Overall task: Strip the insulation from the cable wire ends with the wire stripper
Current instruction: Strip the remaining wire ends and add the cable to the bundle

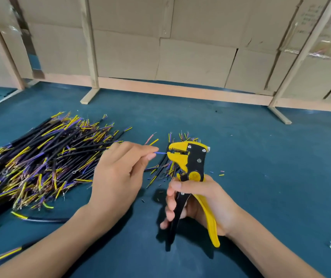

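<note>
Head view: blue wire end (161, 153) is pinched by left hand (118, 175), fed into wire stripper (188, 159) gripped upright by right hand (196, 199); handles unsqueezed; a squeeze is judged next

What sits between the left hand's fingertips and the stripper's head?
Only a short blue wire end, running from the left hand into the wire stripper, seen from the head camera.

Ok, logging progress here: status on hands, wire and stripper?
Left hand pinching blue wire, tip at stripper mouth. Right hand gripping handles. Cable pile left; nothing blocking.
</note>
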`<action>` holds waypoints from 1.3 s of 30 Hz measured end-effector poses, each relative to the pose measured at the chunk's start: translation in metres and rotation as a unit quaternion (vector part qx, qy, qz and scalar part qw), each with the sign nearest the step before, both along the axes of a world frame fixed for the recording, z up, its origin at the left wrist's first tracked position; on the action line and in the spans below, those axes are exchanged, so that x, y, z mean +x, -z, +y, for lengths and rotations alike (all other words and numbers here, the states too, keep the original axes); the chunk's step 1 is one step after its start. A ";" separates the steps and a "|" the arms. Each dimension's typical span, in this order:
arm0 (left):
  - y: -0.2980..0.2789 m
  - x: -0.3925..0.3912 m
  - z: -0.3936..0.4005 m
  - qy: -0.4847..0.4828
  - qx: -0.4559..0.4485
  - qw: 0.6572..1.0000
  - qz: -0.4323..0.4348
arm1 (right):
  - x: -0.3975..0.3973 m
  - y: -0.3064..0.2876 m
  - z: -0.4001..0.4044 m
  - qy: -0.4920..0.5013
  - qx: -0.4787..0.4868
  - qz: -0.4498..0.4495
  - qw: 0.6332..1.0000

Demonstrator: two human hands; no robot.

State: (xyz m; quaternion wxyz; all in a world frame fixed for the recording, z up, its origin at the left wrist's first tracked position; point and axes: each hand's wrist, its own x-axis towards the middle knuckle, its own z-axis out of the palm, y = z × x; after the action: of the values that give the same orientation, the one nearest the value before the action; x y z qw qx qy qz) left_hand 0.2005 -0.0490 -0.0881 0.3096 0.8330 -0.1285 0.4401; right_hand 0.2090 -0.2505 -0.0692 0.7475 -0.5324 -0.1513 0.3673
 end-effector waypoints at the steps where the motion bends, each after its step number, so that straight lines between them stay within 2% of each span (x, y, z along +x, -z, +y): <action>1: 0.001 -0.002 0.000 0.000 0.000 1.000 -0.004 | -0.001 -0.001 -0.001 -0.001 -0.004 0.005 1.000; 15: 0.000 -0.002 -0.009 -0.005 0.044 0.999 -0.013 | 0.003 0.000 -0.004 -0.041 -0.002 -0.014 0.999; 25: -0.010 0.002 0.006 0.005 0.122 0.992 -0.043 | 0.002 -0.003 -0.003 -0.044 -0.014 -0.023 0.999; 39: -0.018 -0.002 0.006 0.020 0.111 0.993 -0.045 | 0.002 -0.003 0.002 -0.045 -0.006 -0.022 0.999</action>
State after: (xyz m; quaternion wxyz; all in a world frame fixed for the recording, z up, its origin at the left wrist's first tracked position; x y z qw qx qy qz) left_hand 0.1985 -0.0428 -0.0702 0.2182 0.8386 -0.2072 0.4540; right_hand 0.2109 -0.2488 -0.0666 0.7233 -0.5375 -0.1896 0.3898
